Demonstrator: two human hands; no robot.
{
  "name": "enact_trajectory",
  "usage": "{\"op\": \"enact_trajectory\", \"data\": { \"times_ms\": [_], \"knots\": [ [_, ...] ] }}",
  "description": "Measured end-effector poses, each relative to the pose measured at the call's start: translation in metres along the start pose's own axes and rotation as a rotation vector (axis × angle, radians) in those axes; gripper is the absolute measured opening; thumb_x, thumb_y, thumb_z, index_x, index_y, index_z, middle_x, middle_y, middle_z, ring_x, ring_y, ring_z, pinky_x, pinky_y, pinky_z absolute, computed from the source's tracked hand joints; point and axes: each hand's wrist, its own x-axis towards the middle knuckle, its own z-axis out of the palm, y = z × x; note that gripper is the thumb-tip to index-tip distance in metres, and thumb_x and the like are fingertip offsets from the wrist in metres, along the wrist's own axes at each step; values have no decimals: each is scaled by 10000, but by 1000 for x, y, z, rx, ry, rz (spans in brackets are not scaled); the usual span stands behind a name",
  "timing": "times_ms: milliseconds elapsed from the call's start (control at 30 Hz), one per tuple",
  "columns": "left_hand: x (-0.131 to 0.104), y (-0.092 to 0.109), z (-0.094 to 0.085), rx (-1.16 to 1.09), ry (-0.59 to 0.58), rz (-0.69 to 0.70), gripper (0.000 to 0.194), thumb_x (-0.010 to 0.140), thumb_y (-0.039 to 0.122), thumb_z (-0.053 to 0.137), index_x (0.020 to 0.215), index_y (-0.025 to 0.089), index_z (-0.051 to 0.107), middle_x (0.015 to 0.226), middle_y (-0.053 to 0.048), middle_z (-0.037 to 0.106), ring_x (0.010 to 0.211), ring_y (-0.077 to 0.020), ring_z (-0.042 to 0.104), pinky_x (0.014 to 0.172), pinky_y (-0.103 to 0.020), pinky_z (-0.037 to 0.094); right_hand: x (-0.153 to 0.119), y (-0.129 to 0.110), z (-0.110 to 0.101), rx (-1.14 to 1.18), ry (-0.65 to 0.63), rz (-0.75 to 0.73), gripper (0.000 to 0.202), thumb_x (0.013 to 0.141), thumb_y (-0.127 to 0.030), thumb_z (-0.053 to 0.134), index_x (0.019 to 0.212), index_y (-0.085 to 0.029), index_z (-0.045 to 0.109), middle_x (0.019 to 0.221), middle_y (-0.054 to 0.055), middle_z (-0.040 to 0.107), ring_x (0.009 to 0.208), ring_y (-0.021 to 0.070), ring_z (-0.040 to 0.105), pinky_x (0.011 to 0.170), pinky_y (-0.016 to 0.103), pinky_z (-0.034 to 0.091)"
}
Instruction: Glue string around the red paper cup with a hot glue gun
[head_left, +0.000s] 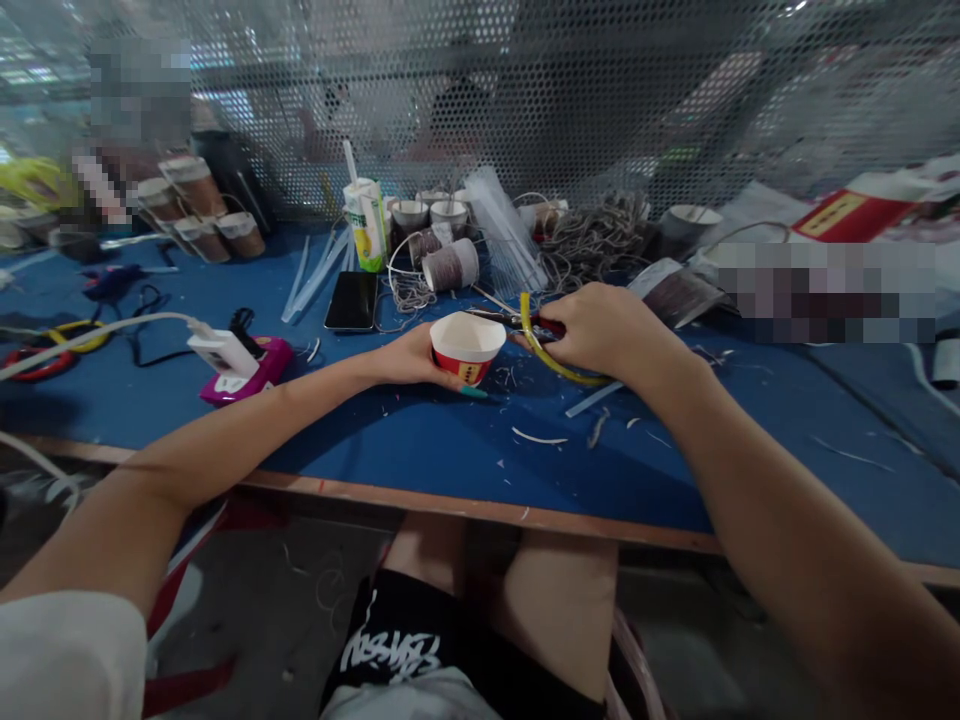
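Observation:
A red paper cup (454, 371) with a white rim and a yellow label is held in my left hand (411, 356), its mouth tilted toward me. My thumb, with a teal nail, lies along the cup's lower side. Just right of the cup, my right hand (592, 325) is closed on scissors (553, 362) with yellow and dark red handle loops. Their dark blades point left and reach behind the cup's rim; I cannot tell whether they touch it. Scraps of white and clear strip (540, 437) lie on the blue tabletop (435, 450) below.
Behind the cup are a phone (352, 301), a drink carton (366, 225) with a straw, clear plastic tubes (510, 225), wound cups (452, 266) and tangled grey cord (607, 235). A charger sits in a magenta power strip (251, 375). A perforated metal screen (570, 110) bounds the back.

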Motion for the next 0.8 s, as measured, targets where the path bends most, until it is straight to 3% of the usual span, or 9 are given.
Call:
{"op": "enact_trajectory", "data": {
  "times_ms": [200, 333, 533, 800],
  "knots": [
    [3, -2, -4, -27, -30, -15, 735, 531, 324, 891, 1195, 165, 617, 1200, -133, 714, 1158, -318, 646, 1043, -497, 508, 1, -2, 0, 23, 12, -12, 352, 863, -433, 486, 908, -200, 747, 851, 116, 733, 751, 262, 632, 574, 334, 344],
    [4, -2, -5, -47, -47, -22, 743, 530, 307, 887, 1208, 173, 616, 1222, -138, 703, 1176, -324, 635, 1060, -508, 494, 2, 0, -1, 19, 14, -15, 284, 828, -362, 516, 886, -213, 751, 793, 106, 720, 752, 265, 622, 587, 338, 361],
    [5, -2, -5, -77, -61, -45, 755, 529, 274, 879, 1227, 170, 612, 1231, -139, 701, 1184, -321, 632, 1060, -506, 490, 5, -2, -4, 44, -8, -7, 329, 820, -352, 512, 964, -180, 752, 908, 115, 734, 783, 261, 627, 593, 329, 355],
    [7, -4, -7, -76, -72, -53, 755, 526, 249, 872, 1229, 162, 609, 1237, -157, 694, 1187, -318, 632, 1067, -517, 484, 7, -2, -3, 30, 2, -9, 277, 802, -309, 527, 927, -198, 749, 867, 89, 730, 762, 238, 616, 584, 312, 323]
  ]
}}
